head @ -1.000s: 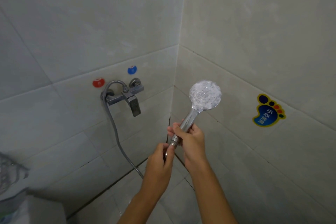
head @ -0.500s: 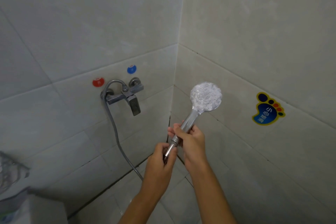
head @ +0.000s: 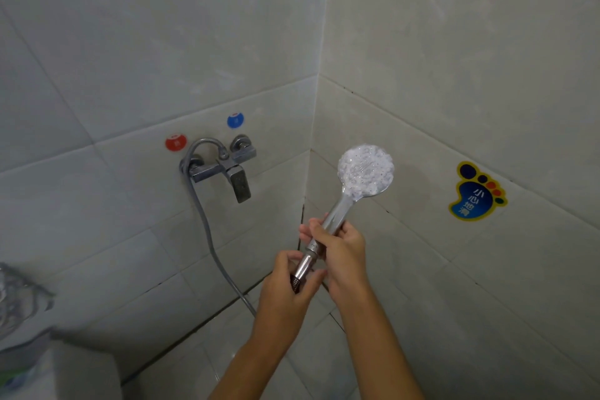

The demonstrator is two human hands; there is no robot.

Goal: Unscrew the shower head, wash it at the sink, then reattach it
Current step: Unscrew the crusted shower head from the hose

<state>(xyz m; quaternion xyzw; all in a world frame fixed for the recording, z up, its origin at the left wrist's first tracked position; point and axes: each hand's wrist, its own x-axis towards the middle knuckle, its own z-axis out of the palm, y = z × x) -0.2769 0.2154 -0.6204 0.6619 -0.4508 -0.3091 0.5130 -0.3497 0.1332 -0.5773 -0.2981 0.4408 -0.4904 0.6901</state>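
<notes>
A chrome shower head (head: 365, 170) with a round white spray face points up and toward me in the tiled corner. My right hand (head: 341, 250) is wrapped around its handle. Just below, my left hand (head: 289, 286) pinches the metal nut (head: 303, 266) where the grey hose joins the handle. The hose (head: 207, 237) loops down from the wall faucet and disappears behind my left forearm.
The chrome mixer faucet (head: 227, 169) is on the left wall, with a red dot (head: 175, 142) and a blue dot (head: 235, 120) above it. A blue foot-shaped sticker (head: 477, 191) is on the right wall. A blurred object (head: 19, 302) sits at lower left.
My left hand has shifted its fingers lower around the hose nut, showing more of the metal connector. The shower head stays in the same place in my right hand.
</notes>
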